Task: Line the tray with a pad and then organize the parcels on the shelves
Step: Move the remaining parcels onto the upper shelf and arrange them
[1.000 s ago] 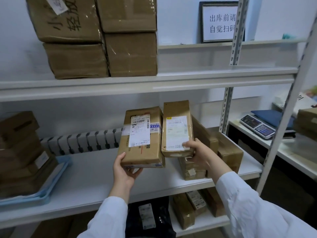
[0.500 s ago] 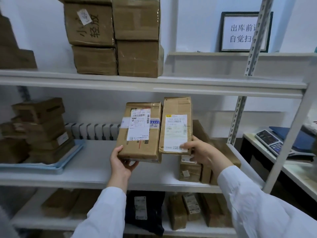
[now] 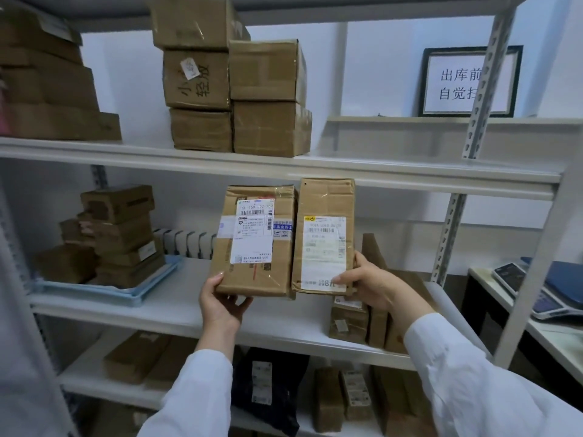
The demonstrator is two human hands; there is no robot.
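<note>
Two parcels are held upright at frame centre, edges touching (labels toward the camera). The left hand (image 3: pixel 222 302) grips the wider parcel (image 3: pixel 255 241) by its lower left corner, thumb in front, fingers curled beneath. The right hand (image 3: pixel 370 283) pinches the narrower parcel (image 3: pixel 325 234) at its lower right edge, thumb on the label. One blue tray (image 3: pixel 138 294) lies mid-left.

Two hands show, the left hand (image 3: pixel 222 302) and the right hand (image 3: pixel 370 283), and each holds one box, making two held parcels: the wider parcel (image 3: pixel 257 241) and the narrower parcel (image 3: pixel 325 236). Five cartons (image 3: pixel 268 70) make up the central cluster on the upper shelf (image 3: pixel 410 165). One blue tray (image 3: pixel 94 294) lies on the middle shelf (image 3: pixel 176 305); its pile of boxes is too blurred to count. There is one framed sign (image 3: pixel 457 83), one black bag (image 3: pixel 284 398) and one keypad scale (image 3: pixel 508 274).
</note>
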